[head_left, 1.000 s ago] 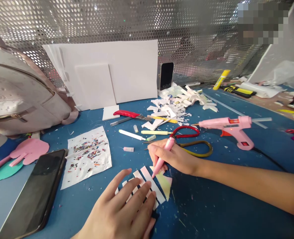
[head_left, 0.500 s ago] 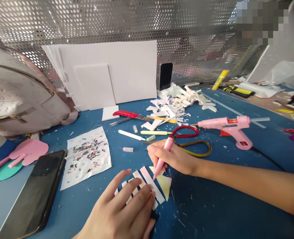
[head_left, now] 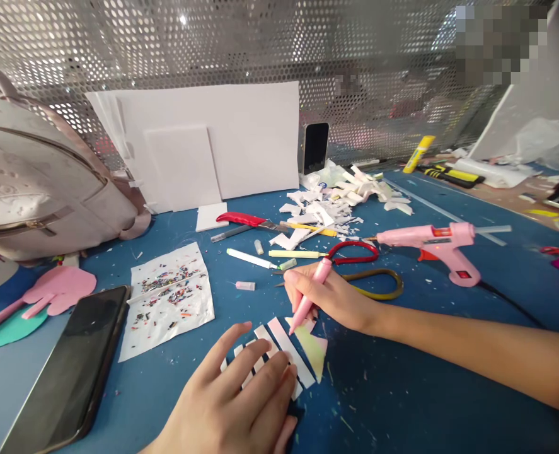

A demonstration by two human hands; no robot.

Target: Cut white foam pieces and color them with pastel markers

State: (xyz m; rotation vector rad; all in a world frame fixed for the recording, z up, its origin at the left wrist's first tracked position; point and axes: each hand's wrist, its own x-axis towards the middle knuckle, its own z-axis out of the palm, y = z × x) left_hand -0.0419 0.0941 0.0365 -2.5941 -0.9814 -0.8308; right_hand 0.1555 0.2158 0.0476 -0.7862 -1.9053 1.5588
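My left hand [head_left: 241,397] lies spread over several narrow white strips [head_left: 294,354], its fingertips resting on them and hiding parts of some. The outermost strip has a pale pink tint at its far end. In my right hand [head_left: 336,296] is a pink marker [head_left: 311,296], uncapped and tilted, its tip down at the far end of that strip; whether it touches is too fine to tell. Beside the strips lies a yellow-green triangular piece [head_left: 313,350] with pink corners. A pink-tinted cap [head_left: 246,285] rests beyond my left fingers.
Scissors with red and olive handles [head_left: 378,282] lie just behind my right hand. Farther right is a pink glue gun [head_left: 430,238]. White scraps [head_left: 321,208] are heaped at the back. At left are a paper with colourful bits [head_left: 166,334], a phone [head_left: 71,372] and a backpack [head_left: 47,183].
The pink marker's tip has moved slightly away from me along the strip, my right hand shifting with it. My left hand stays put. The whole view has shifted slightly.
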